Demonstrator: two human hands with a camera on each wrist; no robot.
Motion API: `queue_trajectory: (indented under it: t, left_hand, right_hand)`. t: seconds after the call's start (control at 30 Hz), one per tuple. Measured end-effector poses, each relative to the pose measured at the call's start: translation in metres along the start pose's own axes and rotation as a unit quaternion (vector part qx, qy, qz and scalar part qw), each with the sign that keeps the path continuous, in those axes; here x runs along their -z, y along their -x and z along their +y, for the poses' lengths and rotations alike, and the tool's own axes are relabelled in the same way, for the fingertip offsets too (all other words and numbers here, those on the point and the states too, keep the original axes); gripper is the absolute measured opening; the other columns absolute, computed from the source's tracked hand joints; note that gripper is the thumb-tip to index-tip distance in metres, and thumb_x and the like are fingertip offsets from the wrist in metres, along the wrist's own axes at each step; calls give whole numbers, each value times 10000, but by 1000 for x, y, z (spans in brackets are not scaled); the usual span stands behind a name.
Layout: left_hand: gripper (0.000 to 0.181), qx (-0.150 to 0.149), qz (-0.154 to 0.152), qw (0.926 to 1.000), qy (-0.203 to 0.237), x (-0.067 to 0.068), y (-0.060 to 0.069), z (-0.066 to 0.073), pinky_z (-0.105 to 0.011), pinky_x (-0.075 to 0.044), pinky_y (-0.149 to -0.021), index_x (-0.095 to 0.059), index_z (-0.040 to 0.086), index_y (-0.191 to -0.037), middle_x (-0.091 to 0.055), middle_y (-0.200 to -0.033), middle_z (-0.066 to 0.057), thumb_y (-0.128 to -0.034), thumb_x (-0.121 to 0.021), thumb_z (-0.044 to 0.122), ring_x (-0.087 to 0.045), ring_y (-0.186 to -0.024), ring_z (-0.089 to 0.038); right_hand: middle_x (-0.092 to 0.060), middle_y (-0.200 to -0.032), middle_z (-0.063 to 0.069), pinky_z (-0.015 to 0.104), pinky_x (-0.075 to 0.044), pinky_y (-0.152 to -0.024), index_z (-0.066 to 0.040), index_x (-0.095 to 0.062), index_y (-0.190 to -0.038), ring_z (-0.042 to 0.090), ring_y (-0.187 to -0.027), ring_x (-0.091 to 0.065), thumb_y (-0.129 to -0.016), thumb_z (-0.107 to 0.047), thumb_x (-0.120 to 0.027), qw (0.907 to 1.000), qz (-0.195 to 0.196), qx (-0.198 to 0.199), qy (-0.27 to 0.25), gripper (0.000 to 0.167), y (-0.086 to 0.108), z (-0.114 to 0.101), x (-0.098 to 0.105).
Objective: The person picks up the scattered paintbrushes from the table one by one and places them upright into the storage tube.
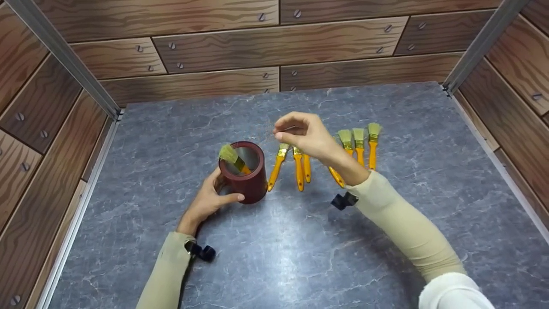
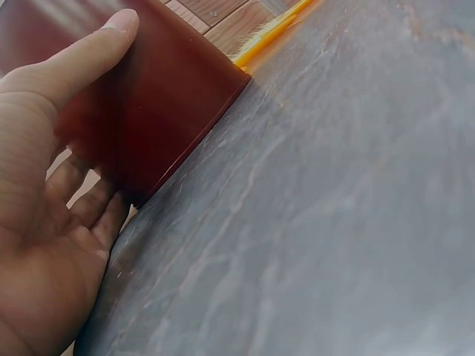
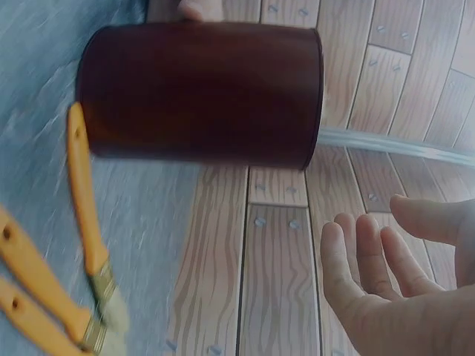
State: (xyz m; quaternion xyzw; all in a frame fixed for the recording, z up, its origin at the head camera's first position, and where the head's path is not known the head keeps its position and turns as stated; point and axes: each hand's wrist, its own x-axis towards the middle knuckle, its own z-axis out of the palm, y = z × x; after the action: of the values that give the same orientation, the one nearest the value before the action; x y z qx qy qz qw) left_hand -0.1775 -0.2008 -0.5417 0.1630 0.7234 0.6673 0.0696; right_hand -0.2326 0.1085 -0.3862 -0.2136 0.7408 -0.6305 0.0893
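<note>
A dark red cylindrical cup stands upright on the table, its inside grey. My left hand grips it from the left, thumb along the near side and fingers around the far side. One paintbrush leans inside the cup, bristles up and over the left rim. Above the table, right of the cup, my right hand is raised with fingers loosely bent; the right wrist view shows nothing in that hand. Below it lie paintbrushes with orange handles, one brush close beside the cup and another brush further right.
More paintbrushes lie to the right, including the rightmost brush, partly behind my right forearm. The grey marbled table is bordered by wood-patterned walls at the back and sides, with metal posts at the corners.
</note>
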Motion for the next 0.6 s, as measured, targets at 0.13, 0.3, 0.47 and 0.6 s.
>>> queue_trajectory:
  t: [0.13, 0.3, 0.47, 0.6]
  left_hand:
    - [906, 41, 17, 10000, -22, 0, 0, 0, -441, -436, -1227, -470, 318, -1607, -623, -1521, 14, -853, -918, 89, -558, -1438, -206]
    - [913, 39, 6, 10000, 33, 0, 0, 0, -419, -454, -1215, -476, 307, -1605, -622, -1523, 6, -842, -927, 88, -570, -1426, -218]
    - [928, 46, -12, 10000, 66, 1, 0, -1, -414, -440, -1226, -459, 313, -1618, -605, -1544, 1, -848, -919, 77, -552, -1448, -221]
    - [910, 40, 21, 10000, 48, 2, 0, -2, -411, -433, -1231, -472, 316, -1609, -614, -1535, 5, -853, -913, 66, -548, -1452, -209]
  right_hand:
    - [-727, -1242, 210, 335, -618, -977, -17, -724, -1213, 250, -1097, -727, -992, -48, -751, 9997, 167, -141, 133, 224, 5, 6, 16]
    - [-721, -1275, 213, 342, -617, -976, -10, -714, -1238, 303, -1137, -723, -1002, -63, -745, 9980, 368, -278, 441, 244, 10, 16, 38]
    - [-705, -1311, 241, 309, -625, -934, -12, -703, -1265, 264, -1119, -729, -1010, -92, -743, 9948, 518, -460, 751, 270, 14, 26, 58]
    - [-707, -1308, 220, 279, -617, -931, -11, -699, -1281, 237, -1104, -725, -1020, -114, -735, 9911, 647, -557, 1017, 283, 19, 35, 72]
